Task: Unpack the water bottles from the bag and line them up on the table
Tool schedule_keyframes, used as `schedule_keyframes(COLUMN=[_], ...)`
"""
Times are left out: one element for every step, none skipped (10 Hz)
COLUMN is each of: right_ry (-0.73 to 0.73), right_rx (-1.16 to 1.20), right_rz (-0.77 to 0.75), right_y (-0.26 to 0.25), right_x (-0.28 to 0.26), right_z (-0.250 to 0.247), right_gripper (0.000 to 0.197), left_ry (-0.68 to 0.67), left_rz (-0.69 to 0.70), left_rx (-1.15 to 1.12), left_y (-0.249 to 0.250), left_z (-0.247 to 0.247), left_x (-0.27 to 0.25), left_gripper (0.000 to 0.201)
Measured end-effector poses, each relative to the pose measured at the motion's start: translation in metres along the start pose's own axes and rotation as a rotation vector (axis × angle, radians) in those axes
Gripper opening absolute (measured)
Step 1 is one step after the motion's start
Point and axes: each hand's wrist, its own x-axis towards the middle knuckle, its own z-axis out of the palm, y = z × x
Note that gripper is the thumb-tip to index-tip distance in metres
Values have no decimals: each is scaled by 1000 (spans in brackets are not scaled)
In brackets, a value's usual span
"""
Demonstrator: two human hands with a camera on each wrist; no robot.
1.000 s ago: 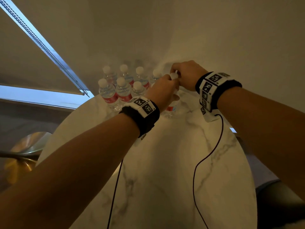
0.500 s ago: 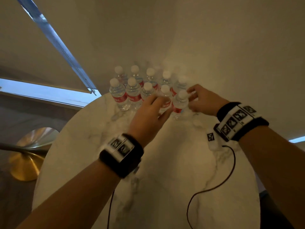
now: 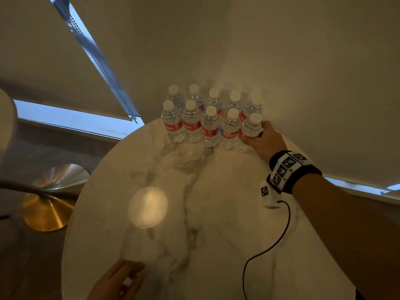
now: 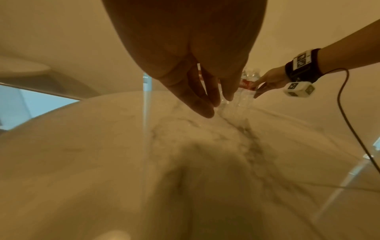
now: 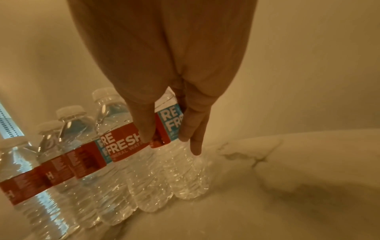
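My right hand (image 3: 265, 140) grasps the end bottle (image 3: 251, 128) at two o'clock; left hand (image 3: 118, 280) hangs slack. A careless nudge could topple the packed neighbours (image 3: 208, 126).

Left hand (image 3: 116, 280) cut off by the head view's bottom edge, back-row bottles (image 3: 214, 98) half hidden behind the front row, end bottle (image 5: 180, 146) partly covered by the right hand (image 5: 164, 73), most labels too blurred to read, counter (image 4: 185, 194) smeared in the left wrist view
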Motion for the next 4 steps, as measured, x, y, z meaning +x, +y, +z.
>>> schedule_keyframes(right_ry=[-26,-67,-116,-76], right_rx=[-26,-59,-139,-167], right_rz=[16,26,57,62], right_y=[-1,0,-8,-14], right_x=[1,2,-5,-17], right_z=[-3,-6,-14,-32], right_gripper=[66,71,80,82], left_ry=[-18,-23,-64,-201], left_rz=[-139,-198,-242,-233], left_rx=[-1,88,59,-36], left_y=[-13,-34,-43,-38], left_z=[-2,-9,-8,-32], left_x=[-13,-11,-12,-6], left_gripper=[38,44,46,48])
